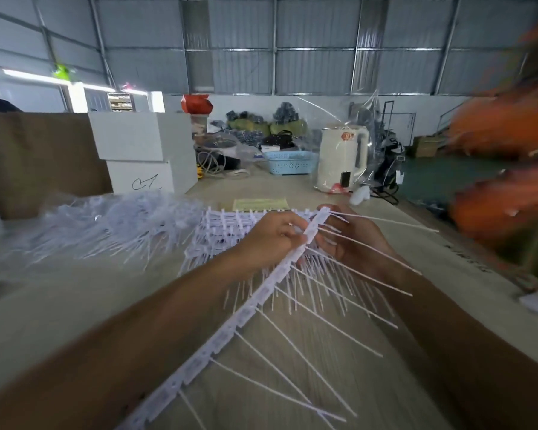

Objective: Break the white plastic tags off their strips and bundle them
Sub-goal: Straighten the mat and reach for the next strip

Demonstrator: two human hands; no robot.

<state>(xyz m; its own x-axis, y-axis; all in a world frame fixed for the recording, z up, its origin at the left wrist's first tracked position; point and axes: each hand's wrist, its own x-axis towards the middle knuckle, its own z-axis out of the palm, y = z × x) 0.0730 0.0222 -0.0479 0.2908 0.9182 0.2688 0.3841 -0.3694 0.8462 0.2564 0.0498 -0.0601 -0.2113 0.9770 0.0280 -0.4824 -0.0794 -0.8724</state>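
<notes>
The strip of white plastic tags runs slantwise above the worktop, its far end pinched in my left hand while my right hand curls about the thin tails beside it. I judge it light and springy, the tails whippy, so each grip belongs close on the stiff heads, where a tag should snap cleanly. More strips lie just beyond.

Two bare hands hold a long white tag strip above a pale worktop. The left hand pinches its far end; the right hand grips the thin tails there. Loose tags heap toward the worktop's far left edge.
</notes>
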